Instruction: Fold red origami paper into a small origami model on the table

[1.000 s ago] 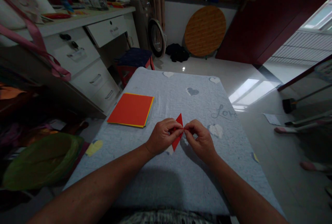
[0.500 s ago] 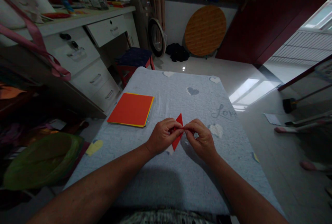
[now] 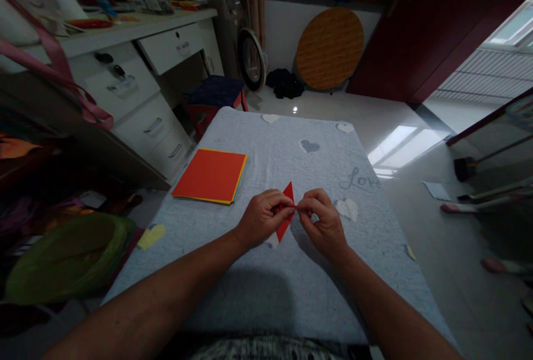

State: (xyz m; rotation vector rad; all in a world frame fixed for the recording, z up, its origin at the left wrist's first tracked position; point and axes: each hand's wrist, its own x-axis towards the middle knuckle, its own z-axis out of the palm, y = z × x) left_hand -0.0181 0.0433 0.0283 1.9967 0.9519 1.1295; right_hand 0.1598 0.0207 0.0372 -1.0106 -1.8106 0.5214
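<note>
A folded piece of red paper [image 3: 285, 229] with pointed ends is held up over the cloth-covered table [image 3: 275, 165]. My left hand [image 3: 263, 216] is closed, pinching the paper near its middle between thumb and fingers. From the other side, my right hand [image 3: 322, 216] is closed too, its thumb and forefinger gripping a small narrow tip of the same paper. The fingers cover much of the fold. Left of my hands lies a stack of square coloured paper [image 3: 210, 175], a red-orange sheet on top and yellow edges below.
A white desk with drawers [image 3: 145, 115] stands on the left, with a stool [image 3: 216, 93] beside it. A green-lined basket [image 3: 66, 257] sits at the table's lower left. Behind the table are a washing machine [image 3: 252, 60] and a round wooden board [image 3: 330, 49].
My right hand has shifted very slightly to the right, its fingertips now a little farther from the left hand's. The paper and my left hand look the same.
</note>
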